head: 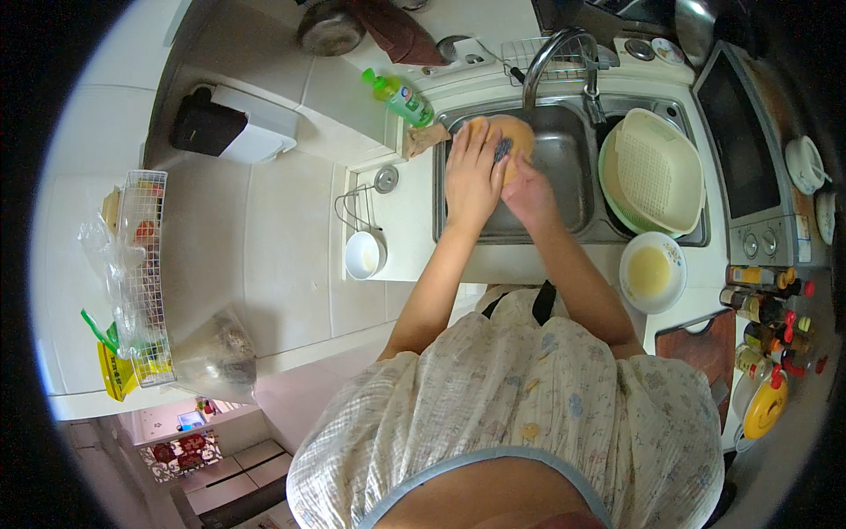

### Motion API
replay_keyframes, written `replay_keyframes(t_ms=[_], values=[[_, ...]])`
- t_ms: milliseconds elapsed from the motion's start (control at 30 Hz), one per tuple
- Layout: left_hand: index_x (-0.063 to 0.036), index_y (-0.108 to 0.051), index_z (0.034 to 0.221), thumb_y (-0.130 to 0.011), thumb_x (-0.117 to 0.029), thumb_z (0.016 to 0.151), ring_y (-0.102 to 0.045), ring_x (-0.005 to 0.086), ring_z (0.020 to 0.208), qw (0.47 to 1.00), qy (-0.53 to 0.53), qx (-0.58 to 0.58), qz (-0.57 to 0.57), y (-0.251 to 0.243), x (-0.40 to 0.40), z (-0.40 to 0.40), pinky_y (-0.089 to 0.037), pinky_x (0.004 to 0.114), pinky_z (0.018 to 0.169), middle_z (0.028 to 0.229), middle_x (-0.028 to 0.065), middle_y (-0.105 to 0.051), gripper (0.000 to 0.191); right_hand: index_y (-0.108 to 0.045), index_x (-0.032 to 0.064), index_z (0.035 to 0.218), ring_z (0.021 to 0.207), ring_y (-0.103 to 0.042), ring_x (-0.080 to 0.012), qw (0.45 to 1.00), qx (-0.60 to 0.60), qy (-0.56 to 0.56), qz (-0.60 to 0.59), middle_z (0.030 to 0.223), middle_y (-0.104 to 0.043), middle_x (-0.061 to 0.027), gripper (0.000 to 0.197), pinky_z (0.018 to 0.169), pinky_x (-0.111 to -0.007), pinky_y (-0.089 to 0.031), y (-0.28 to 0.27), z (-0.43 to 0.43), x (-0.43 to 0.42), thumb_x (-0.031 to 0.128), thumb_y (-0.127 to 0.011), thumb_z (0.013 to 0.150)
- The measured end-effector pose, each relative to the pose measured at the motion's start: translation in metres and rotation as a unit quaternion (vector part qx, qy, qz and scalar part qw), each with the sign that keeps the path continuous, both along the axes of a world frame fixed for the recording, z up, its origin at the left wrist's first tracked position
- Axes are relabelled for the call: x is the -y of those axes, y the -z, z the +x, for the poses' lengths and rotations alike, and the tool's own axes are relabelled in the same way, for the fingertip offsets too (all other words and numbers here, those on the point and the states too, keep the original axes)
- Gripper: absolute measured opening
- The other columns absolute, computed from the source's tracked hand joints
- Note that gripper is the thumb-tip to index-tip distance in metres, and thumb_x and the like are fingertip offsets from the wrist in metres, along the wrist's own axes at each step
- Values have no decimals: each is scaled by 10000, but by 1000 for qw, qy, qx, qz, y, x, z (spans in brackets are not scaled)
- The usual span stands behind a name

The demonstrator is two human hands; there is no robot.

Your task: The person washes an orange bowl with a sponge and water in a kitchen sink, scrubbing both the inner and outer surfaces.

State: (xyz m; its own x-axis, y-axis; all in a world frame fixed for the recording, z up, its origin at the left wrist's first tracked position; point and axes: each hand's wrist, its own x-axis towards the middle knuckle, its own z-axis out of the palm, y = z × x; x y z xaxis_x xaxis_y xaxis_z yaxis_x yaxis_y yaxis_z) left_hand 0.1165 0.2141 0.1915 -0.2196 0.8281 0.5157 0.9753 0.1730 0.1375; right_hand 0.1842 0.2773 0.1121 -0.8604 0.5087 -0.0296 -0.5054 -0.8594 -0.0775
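Over the left basin of a stainless steel sink [562,172], my two hands are close together on an orange round object [519,132], perhaps a bowl or plate. My left hand [472,168] lies spread across its face, beside a small dark gray patch [503,149], possibly a scouring pad. My right hand [529,192] grips its lower right edge. The chrome faucet [552,59] arches behind the basin. A green dish soap bottle [406,102] and a crumpled brown cloth or sponge [426,139] sit at the back left of the sink.
Pale plastic colanders [657,168] fill the right basin. A bowl of yellowish liquid [650,272] stands near the counter's front edge, with a wooden cutting board [697,350], bottles [760,304] and a microwave [743,145] at right. A white cup [364,255] is at left.
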Motion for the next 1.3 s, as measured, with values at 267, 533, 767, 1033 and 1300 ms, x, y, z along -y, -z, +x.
replay_keyframes(t_ms=[267,533,767,1033,1300], values=[[-5,-470,1228,-541,-74,833,-379,352,1231,978,-29,160,128,16,11,-9,-345,392,989,1272,166,-470,408,-435,38,1221,1108,-476,-178,999,1,-2,37,1183,-515,-69,354,973,-335,-351,-20,0,2,249,-436,936],[2,-457,1225,-503,-193,892,-486,304,1132,956,-85,225,169,26,25,-12,-381,350,952,1210,160,-524,389,-402,29,1251,1142,-464,-181,989,87,42,115,1215,-504,-68,392,950,-336,-375,-33,11,1,259,-437,936],[12,-494,1106,-378,-346,956,-553,163,918,647,-47,709,277,16,16,-40,-446,306,818,1039,93,-572,405,-398,76,1273,1188,-438,-204,992,44,11,114,1270,-475,-66,376,999,-397,-323,-56,17,3,242,-426,937],[72,-326,1273,-366,-167,937,-407,379,1165,943,-128,220,215,3,10,27,-313,380,979,1258,262,-406,415,-413,59,1257,1144,-481,-205,990,55,42,124,1238,-500,-70,379,973,-371,-371,-52,11,9,246,-449,930],[79,-326,1265,-429,-184,928,-508,294,1061,874,-191,330,302,0,19,-10,-379,366,916,1136,239,-520,440,-405,86,1270,1146,-483,-204,993,38,45,97,1242,-497,-74,360,966,-390,-376,-52,24,7,222,-423,938]])
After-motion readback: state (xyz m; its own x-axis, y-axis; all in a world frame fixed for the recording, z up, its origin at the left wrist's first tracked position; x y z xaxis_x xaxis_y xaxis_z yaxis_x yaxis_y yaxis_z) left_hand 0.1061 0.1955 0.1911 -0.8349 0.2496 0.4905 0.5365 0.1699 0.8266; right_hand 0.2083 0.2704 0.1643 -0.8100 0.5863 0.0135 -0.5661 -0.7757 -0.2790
